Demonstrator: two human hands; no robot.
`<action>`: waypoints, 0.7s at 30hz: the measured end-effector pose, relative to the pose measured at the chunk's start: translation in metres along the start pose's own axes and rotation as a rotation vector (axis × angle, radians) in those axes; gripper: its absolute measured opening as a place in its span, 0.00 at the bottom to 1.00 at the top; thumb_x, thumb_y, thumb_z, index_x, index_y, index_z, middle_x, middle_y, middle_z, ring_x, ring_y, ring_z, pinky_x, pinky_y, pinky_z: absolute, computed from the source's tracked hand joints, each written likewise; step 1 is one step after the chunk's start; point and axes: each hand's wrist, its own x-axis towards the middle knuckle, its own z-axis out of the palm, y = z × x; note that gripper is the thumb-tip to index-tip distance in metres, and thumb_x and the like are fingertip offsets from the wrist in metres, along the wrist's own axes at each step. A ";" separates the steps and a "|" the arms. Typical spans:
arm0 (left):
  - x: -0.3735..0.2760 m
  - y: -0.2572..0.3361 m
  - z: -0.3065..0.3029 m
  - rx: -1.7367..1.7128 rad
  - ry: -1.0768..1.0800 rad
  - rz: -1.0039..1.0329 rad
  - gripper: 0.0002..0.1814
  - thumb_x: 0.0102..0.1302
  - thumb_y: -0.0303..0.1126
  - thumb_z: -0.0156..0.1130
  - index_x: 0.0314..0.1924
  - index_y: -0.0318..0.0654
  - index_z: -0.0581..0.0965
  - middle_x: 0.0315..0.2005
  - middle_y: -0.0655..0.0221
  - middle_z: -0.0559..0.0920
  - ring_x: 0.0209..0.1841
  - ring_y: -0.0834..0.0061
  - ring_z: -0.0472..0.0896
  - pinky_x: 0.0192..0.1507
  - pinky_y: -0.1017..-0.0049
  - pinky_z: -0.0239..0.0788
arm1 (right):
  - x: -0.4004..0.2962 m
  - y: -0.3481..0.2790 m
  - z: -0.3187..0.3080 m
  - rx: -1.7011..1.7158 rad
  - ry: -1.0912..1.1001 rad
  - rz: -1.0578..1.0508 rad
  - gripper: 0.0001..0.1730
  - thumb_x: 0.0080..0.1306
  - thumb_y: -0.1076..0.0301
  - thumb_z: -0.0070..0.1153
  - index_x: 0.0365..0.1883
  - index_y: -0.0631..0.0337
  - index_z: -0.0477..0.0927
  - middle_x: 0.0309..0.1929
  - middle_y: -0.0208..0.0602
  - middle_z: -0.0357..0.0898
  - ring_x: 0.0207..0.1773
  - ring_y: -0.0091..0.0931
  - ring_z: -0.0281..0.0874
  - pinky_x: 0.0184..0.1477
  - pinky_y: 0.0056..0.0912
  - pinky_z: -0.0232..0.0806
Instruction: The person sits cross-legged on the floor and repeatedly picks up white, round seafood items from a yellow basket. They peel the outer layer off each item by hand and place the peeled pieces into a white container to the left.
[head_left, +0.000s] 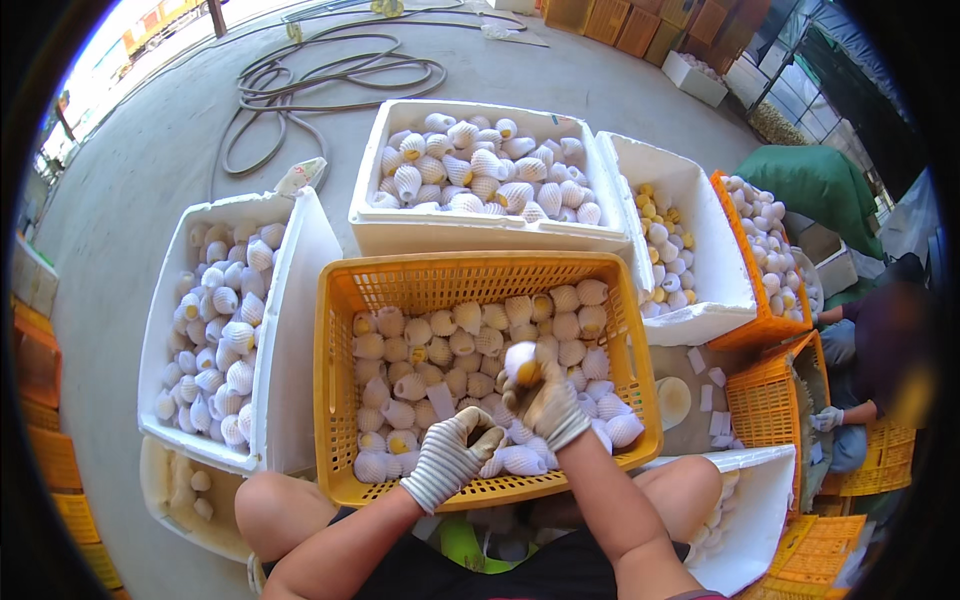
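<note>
In the head view my right hand (544, 401), in a work glove, grips a yellow round fruit (529, 373) partly covered by a white foam net sleeve. It is raised over the right middle of an orange plastic crate (487, 264). My left hand (455, 454), in a striped knit glove, hovers above the crate's near side with fingers curled towards the thumb. Whether something small sits between those fingers is unclear. Inside the crate lie rows of fruits in foam net sleeves (466, 318). A flat white foam piece (441, 400) rests on them just beyond my left hand.
White foam boxes of sleeved fruit stand left (298, 315), ahead (487, 229) and right (712, 262). Another orange crate (739, 262) is further right, near a seated person (885, 352). A hose (285, 97) lies coiled on the floor. A round pale container (673, 401) stands beside the crate.
</note>
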 end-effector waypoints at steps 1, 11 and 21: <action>-0.002 0.003 -0.002 -0.009 0.018 -0.010 0.08 0.66 0.30 0.65 0.38 0.32 0.78 0.26 0.69 0.83 0.29 0.86 0.80 0.33 0.81 0.74 | 0.014 -0.027 0.020 0.012 0.059 -0.050 0.30 0.64 0.41 0.60 0.48 0.61 0.74 0.34 0.44 0.79 0.30 0.32 0.80 0.27 0.33 0.78; 0.017 0.015 -0.014 -0.447 0.113 -0.224 0.05 0.69 0.26 0.59 0.42 0.35 0.76 0.31 0.66 0.83 0.31 0.80 0.82 0.34 0.79 0.76 | 0.093 -0.171 0.098 -0.758 0.184 -0.686 0.14 0.69 0.60 0.58 0.45 0.61 0.78 0.32 0.33 0.81 0.31 0.23 0.79 0.31 0.26 0.75; 0.017 0.000 -0.032 -0.777 0.315 -0.494 0.09 0.70 0.26 0.57 0.49 0.36 0.72 0.40 0.62 0.82 0.33 0.75 0.83 0.36 0.77 0.79 | 0.157 -0.022 -0.013 -2.003 0.303 -0.367 0.38 0.62 0.53 0.63 0.68 0.58 0.68 0.59 0.52 0.77 0.60 0.42 0.76 0.64 0.40 0.68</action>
